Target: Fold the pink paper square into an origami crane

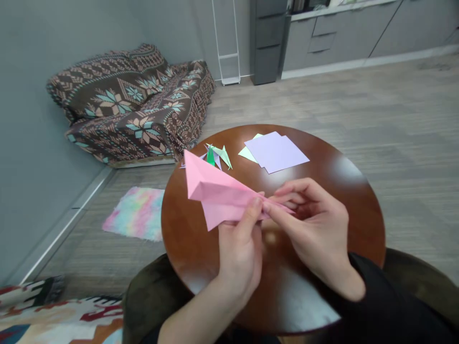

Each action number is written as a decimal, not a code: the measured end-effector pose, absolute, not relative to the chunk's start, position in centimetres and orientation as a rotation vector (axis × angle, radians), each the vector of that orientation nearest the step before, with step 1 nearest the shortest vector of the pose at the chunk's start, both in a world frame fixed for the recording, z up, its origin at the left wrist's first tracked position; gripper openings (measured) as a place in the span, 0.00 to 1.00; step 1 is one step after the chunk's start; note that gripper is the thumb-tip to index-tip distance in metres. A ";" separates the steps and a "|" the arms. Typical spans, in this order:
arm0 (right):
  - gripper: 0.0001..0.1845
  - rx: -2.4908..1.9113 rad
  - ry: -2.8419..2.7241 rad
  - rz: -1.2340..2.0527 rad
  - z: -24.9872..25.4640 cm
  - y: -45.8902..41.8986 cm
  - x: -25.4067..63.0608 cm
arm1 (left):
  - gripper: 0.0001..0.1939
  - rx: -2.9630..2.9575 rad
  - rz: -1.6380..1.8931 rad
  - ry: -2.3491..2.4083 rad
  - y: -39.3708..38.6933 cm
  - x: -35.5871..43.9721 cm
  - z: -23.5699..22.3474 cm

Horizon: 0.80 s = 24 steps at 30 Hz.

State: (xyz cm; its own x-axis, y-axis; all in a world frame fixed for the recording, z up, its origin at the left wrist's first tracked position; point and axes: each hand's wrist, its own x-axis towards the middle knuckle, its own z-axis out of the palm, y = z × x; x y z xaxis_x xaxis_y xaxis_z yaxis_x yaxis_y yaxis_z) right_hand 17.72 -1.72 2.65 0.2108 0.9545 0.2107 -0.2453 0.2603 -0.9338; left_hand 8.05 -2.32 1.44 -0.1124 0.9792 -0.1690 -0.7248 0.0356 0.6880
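A partly folded sheet of pink origami paper [225, 193] is held above the round brown table [186, 248], its wide end pointing left and its narrow points to the right. My left hand [241, 243] grips it from below, thumb pressed on top near the middle. At the narrow right end, my right hand [315, 224] pinches the paper between thumb and fingers. Part of the narrow end is hidden behind the right fingers. Behind the pink paper lie several folded paper figures, among them a green one [211, 156] and a pale green one [224, 155].
Lavender paper sheets [276, 152] lie over pale green paper [247, 154] at the table's far side. A sofa under a patterned cover [143, 105] stands back left, a fluffy pastel rug [138, 215] on the floor. Dark chairs [154, 296] flank the near edge.
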 end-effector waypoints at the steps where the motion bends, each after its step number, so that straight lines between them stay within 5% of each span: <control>1: 0.14 -0.924 -1.005 1.017 2.6 -1.7 17.7 | 0.07 0.414 1.528 0.767 -2.1 7.9 1.6; 9: 0.05 -0.965 -1.195 1.236 2.5 -1.1 18.5 | 0.07 0.416 1.551 0.729 -1.3 6.9 1.9; 24: 0.11 -0.909 -1.107 1.292 2.5 -1.3 18.4 | 0.06 0.571 1.562 0.732 -1.1 6.4 1.5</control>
State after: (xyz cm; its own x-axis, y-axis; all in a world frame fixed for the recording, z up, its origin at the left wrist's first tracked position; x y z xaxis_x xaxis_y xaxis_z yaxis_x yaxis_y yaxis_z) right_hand 18.43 -1.32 2.53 -0.0501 0.9926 0.1110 -0.2620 0.0942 -0.9605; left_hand 6.41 -1.12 1.46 -0.1206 0.9912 -0.0547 -0.6760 -0.0417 0.7357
